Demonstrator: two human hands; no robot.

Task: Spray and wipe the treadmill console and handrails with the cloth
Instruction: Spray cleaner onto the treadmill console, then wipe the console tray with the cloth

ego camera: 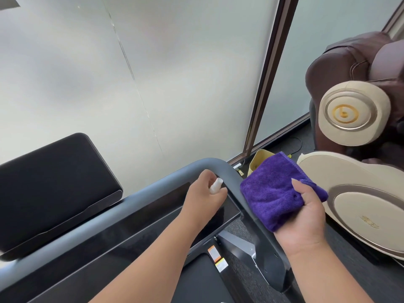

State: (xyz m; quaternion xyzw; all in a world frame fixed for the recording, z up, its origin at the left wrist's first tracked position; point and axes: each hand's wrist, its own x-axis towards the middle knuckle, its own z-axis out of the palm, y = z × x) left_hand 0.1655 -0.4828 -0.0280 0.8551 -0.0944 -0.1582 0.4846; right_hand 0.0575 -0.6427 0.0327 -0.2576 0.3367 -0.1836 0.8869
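Gripping half-hidden spray bottle (215, 186), cloth (275, 193) folded

Left hand (204, 191) was extended forward on a bare forearm, fingers curled round a small white spray bottle (215, 186). Right hand (306, 213) was raised palm-up beside it, thumb pressed over a folded purple cloth (275, 193).

Cloth (275, 189) right of handrail (220, 167), spray bottle (215, 185) left of it
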